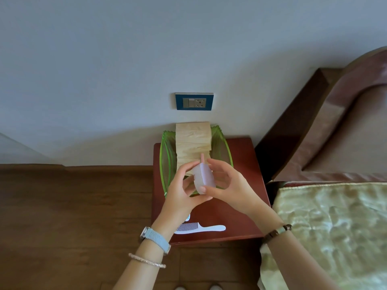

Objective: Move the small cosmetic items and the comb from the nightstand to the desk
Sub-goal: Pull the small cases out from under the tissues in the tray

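I get soft, even daylight, moderately bright; cannot tell which side it comes from. Wall (pixel 104 59) grades grey-blue, dimmer toward upper corners. Shadows on nightstand (pixel 240 160) faint, soft-edged. Satin bedcover (pixel 335 227) throws patchy sheen, not blown out. Centre crisp: lilac case (pixel 206 177), left hand (pixel 182 193), right hand (pixel 230 185) sharp. Heavy wide-angle bend: floor (pixel 73 206) edge and headboard (pixel 339 105) curve. Bottom edge goes soft.

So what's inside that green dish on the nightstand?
A stack of beige folded paper stands in the green dish. The lilac case held in front covers its near end, so anything there cannot be seen.
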